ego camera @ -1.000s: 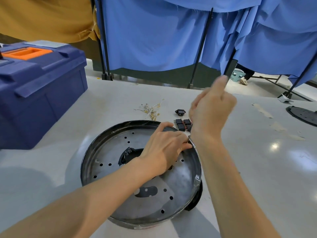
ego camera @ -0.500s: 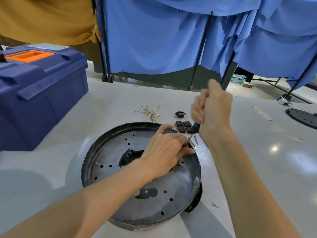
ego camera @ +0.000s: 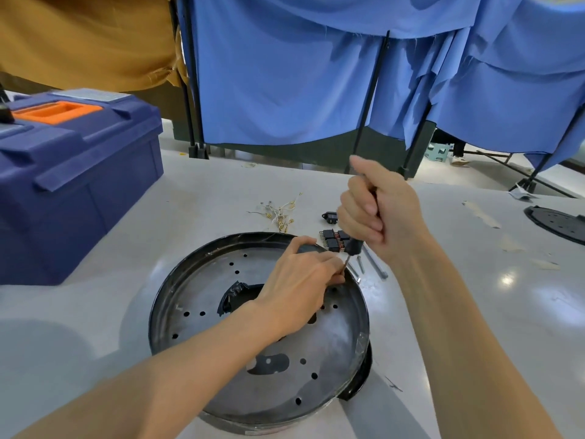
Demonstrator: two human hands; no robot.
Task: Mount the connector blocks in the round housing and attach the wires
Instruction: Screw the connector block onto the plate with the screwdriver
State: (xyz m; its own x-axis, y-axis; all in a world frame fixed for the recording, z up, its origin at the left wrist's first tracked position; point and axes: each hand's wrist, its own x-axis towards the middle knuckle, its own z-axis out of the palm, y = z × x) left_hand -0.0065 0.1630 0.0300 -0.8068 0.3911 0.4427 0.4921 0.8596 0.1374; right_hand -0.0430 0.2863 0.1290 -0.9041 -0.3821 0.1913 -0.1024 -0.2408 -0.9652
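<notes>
The round dark metal housing [ego camera: 196, 299] lies flat on the white table, its plate full of small holes. My left hand [ego camera: 297, 286] rests inside its far right part, fingertips pinching something small against the plate where the screwdriver tip meets it. My right hand [ego camera: 376, 210] grips a dark-handled screwdriver [ego camera: 353, 247] upright, its thin shaft pointing down into my left fingertips. A cluster of black connector blocks [ego camera: 332, 239] sits on the table just behind the housing rim. A small bundle of wires [ego camera: 280, 212] with brass ends lies farther back.
A blue toolbox [ego camera: 72, 172] with an orange handle stands at the left. A single black connector [ego camera: 329, 216] and some long screws [ego camera: 373, 264] lie right of the housing. Another dark round plate [ego camera: 557, 221] is at the far right edge. Blue curtains hang behind the table.
My right hand has turned from pinching the screwdriver top to a full fist around its handle and shifted slightly left. The left hand stays put on the plate.
</notes>
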